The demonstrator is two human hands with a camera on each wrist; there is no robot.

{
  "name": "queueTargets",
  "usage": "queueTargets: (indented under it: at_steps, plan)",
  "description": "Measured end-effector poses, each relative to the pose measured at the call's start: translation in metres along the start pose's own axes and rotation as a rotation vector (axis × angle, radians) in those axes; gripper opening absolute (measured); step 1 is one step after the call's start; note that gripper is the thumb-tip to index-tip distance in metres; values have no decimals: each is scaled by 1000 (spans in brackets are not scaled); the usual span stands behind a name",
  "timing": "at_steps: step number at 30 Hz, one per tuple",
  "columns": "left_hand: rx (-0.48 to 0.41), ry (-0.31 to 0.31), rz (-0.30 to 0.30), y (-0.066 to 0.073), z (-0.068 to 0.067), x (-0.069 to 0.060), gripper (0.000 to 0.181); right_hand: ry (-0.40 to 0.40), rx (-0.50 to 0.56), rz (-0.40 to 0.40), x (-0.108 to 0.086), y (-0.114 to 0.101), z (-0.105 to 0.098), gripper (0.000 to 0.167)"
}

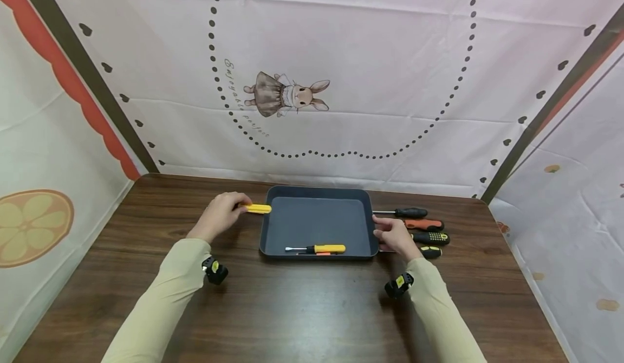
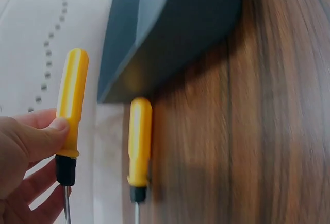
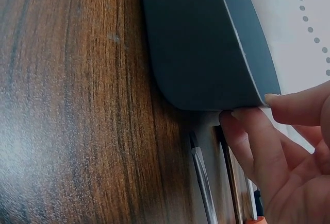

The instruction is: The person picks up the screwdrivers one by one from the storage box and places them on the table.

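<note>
A yellow-handled screwdriver [image 2: 72, 92] is pinched between the thumb and fingers of my left hand [image 1: 221, 214], its handle pointing at the tray's left side. Below it in the left wrist view, a second yellow-handled screwdriver [image 2: 139, 144] lies on the table beside the tray. My right hand [image 1: 394, 235] pinches the right rim of the dark grey tray [image 1: 319, 211], thumb at the top edge and fingers against the outer wall. Inside the tray, along its front side, lies a yellow-and-black screwdriver [image 1: 329, 248]. An orange-and-black piece [image 1: 324, 253] shows just in front of it, mostly hidden.
Right of the tray lie a black-handled screwdriver [image 1: 411, 212], an orange-handled one [image 1: 424, 225], a black one with yellow dots [image 1: 431, 238] and a black-and-yellow one [image 1: 431, 252]. My right hand covers some shafts. A patterned cloth [image 1: 370, 81] hangs behind the wooden table [image 1: 292, 309].
</note>
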State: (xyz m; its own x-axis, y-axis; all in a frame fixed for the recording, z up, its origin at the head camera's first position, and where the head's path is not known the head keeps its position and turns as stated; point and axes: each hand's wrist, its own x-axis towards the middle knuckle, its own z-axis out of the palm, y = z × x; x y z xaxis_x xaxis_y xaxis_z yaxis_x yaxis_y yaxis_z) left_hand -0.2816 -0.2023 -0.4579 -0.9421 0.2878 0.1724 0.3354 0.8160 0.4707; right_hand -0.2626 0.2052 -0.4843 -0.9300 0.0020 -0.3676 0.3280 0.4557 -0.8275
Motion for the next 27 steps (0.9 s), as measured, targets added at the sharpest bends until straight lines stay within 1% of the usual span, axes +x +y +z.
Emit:
queueTargets:
  at_steps: [5,9,15,23,27]
  plan:
    - [22,0,-30,-15,-4,-6,14,-8,4,5,0,0,-1,48]
    - [16,-6,-59,-20,-3,-8,15,-12,1,2,0,0,-3,48]
    - [20,-12,-92,-27,8,-10,16,-10,-4,-10,0,0,-3,47]
    - [28,-25,-82,-33,23,-11,16,-9,6,-5,0,-1,-1,47]
    - [38,-45,-78,-35,30,-11,17,-5,4,5,0,0,-1,47]
